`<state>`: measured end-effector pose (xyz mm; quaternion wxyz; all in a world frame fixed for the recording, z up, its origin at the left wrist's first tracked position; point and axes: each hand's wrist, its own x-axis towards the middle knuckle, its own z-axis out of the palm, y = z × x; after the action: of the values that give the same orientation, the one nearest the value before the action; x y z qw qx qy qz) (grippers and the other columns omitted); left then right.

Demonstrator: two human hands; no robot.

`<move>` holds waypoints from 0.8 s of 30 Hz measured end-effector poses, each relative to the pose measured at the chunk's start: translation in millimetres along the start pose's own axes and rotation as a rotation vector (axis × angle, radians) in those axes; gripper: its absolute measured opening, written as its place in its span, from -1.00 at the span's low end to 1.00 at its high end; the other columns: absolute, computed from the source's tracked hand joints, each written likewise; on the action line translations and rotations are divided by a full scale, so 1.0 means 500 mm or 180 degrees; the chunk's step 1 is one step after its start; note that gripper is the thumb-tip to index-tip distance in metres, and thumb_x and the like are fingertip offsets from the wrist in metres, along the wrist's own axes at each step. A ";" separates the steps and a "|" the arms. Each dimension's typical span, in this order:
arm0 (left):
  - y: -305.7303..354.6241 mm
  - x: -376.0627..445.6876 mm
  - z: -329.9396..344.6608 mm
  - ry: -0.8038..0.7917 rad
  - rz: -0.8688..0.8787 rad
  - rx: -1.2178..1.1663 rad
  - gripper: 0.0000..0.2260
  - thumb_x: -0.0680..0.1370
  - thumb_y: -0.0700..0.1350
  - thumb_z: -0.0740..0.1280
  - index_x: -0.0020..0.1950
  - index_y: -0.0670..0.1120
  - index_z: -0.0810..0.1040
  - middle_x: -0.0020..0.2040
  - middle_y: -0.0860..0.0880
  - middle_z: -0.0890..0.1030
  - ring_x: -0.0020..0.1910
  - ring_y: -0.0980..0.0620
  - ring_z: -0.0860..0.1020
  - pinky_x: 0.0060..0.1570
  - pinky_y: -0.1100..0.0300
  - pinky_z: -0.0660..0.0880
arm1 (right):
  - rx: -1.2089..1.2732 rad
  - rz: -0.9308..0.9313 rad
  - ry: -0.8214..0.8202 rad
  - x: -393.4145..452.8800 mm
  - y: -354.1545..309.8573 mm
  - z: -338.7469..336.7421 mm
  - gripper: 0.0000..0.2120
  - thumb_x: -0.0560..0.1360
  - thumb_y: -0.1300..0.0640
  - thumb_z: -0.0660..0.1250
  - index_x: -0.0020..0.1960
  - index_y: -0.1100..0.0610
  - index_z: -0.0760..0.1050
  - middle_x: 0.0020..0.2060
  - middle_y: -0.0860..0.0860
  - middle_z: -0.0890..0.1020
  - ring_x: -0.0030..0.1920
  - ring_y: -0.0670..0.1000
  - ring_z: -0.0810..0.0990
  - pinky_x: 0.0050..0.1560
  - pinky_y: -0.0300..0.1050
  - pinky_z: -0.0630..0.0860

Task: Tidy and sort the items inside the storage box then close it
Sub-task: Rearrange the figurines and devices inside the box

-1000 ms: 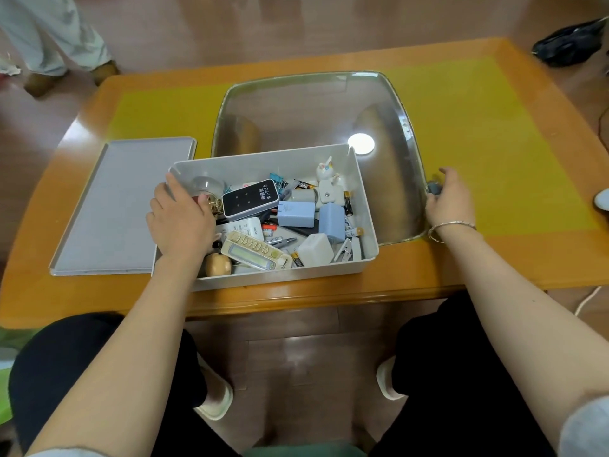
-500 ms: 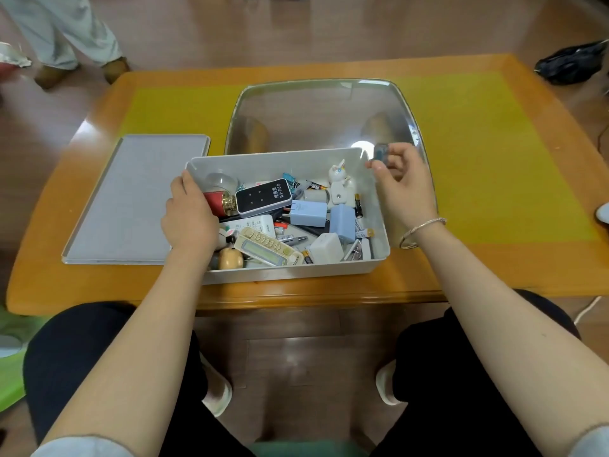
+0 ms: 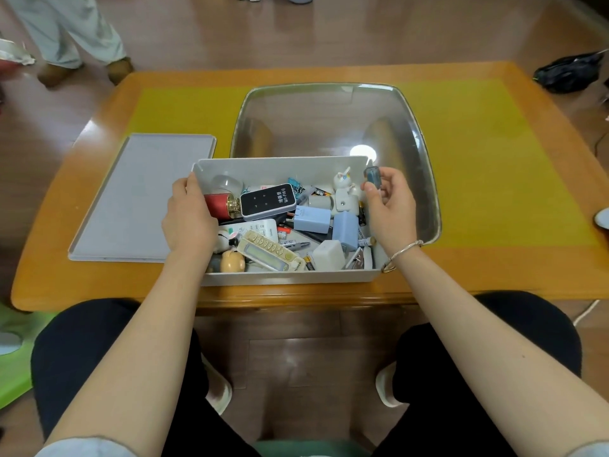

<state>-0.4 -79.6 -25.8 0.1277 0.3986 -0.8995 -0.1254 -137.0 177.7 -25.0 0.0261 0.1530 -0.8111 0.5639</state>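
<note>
Rectangular white plastic storage box (image 3: 290, 275) at table (image 3: 494, 268) front edge, contents jumbled. Left hand (image 3: 189, 219) grips box rim at 9 o'clock. Right hand (image 3: 389, 206) pinches small dark blue-grey object (image 3: 371, 175) above 2 o'clock corner. Advice: keep box braced; lower object into free gap, grouped with like items.

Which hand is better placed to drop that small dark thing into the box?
Right hand: its fingers already pinch the small dark object over the storage box. The left hand grips the box's left wall.

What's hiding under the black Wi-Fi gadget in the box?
The black gadget lies on a white remote and against a red bottle. Anything deeper beneath it is covered.
</note>
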 end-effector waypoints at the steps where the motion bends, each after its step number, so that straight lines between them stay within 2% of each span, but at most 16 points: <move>1: 0.002 -0.002 0.000 -0.0002 -0.0012 0.0028 -0.34 0.42 -0.39 0.34 0.48 -0.14 0.22 0.36 -0.20 0.34 0.18 -0.27 0.45 0.02 -0.13 0.43 | -0.0058 0.0008 0.0066 -0.001 0.004 0.000 -0.81 0.55 0.13 0.26 0.15 0.07 0.41 -0.15 -0.16 0.54 -0.15 -0.18 0.50 -0.18 -0.36 0.45; 5: 0.046 -0.015 -0.006 0.0316 0.0027 0.0190 -0.38 0.42 -0.32 0.33 0.47 -0.18 0.24 0.45 -0.21 0.25 0.39 -0.26 0.23 0.29 -0.12 0.19 | -0.0253 -0.0053 0.0128 0.002 0.010 0.004 -0.80 0.58 0.13 0.19 0.20 0.11 0.37 -0.16 -0.18 0.49 -0.17 -0.23 0.48 -0.25 -0.50 0.38; 7: 0.090 -0.022 -0.003 0.0399 0.0596 -0.0011 -0.43 0.47 -0.30 0.30 0.47 -0.14 0.26 0.47 -0.18 0.25 0.44 -0.21 0.22 0.37 -0.12 0.16 | -0.0352 -0.0126 0.0075 0.005 0.010 0.007 -0.79 0.59 0.14 0.17 0.21 0.13 0.35 -0.11 -0.09 0.52 -0.16 -0.20 0.49 -0.27 -0.52 0.37; 8: 0.117 -0.024 0.002 0.0277 0.1008 -0.0245 -0.46 0.50 -0.28 0.29 0.47 -0.12 0.28 0.46 -0.16 0.29 0.43 -0.18 0.25 0.38 -0.10 0.19 | -0.0403 -0.0145 0.0051 0.006 0.011 0.007 -0.79 0.60 0.14 0.16 0.22 0.13 0.34 -0.07 -0.06 0.52 -0.14 -0.15 0.50 -0.27 -0.51 0.36; 10: 0.175 -0.026 0.020 -0.0281 0.1707 -0.0691 -0.52 0.57 -0.21 0.27 0.48 -0.09 0.28 0.41 -0.13 0.36 0.38 -0.13 0.31 0.37 -0.05 0.27 | -0.0451 -0.0172 0.0049 0.007 0.012 0.006 -0.78 0.61 0.14 0.14 0.24 0.14 0.33 -0.03 -0.03 0.53 -0.09 -0.10 0.50 -0.25 -0.51 0.36; 13: 0.247 -0.025 0.061 -0.1013 0.2173 -0.0739 -0.52 0.61 -0.07 0.24 0.52 -0.01 0.21 0.39 -0.12 0.37 0.35 -0.12 0.33 0.33 -0.08 0.30 | -0.0473 -0.0286 0.0043 0.005 0.014 0.004 -0.76 0.61 0.16 0.12 0.25 0.17 0.32 0.01 -0.01 0.53 -0.05 -0.08 0.50 -0.20 -0.51 0.36; 16: 0.284 -0.021 0.105 -0.1332 0.2361 -0.0387 -0.46 0.61 0.01 0.24 0.55 0.03 0.13 0.45 -0.09 0.31 0.39 -0.11 0.29 0.35 -0.11 0.28 | -0.0446 -0.0335 0.0050 0.005 0.016 0.003 -0.78 0.61 0.16 0.11 0.24 0.16 0.32 -0.01 -0.01 0.52 -0.05 -0.07 0.51 -0.19 -0.49 0.37; 18: 0.294 -0.015 0.125 -0.1441 0.2295 -0.0300 -0.42 0.60 0.06 0.25 0.56 0.04 0.09 0.48 -0.09 0.26 0.40 -0.13 0.30 0.35 -0.16 0.27 | -0.0457 -0.0318 0.0061 0.007 0.017 0.002 -0.79 0.61 0.16 0.11 0.23 0.15 0.32 -0.02 -0.02 0.52 -0.07 -0.06 0.51 -0.21 -0.50 0.36; 24: 0.312 0.002 0.146 -0.1745 0.2124 -0.0094 -0.17 0.37 0.31 0.40 0.51 0.14 0.10 0.31 -0.13 0.35 0.28 -0.14 0.36 0.26 -0.11 0.28 | -0.0517 -0.0283 0.0077 0.010 0.018 0.004 -0.79 0.60 0.18 0.12 0.22 0.15 0.33 -0.04 -0.06 0.48 -0.11 -0.15 0.47 -0.22 -0.57 0.35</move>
<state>-132.0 30.0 -43.1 -0.0767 0.0361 -0.9778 -0.1915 -144.1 177.5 -32.7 0.0732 0.1794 -0.8462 0.4964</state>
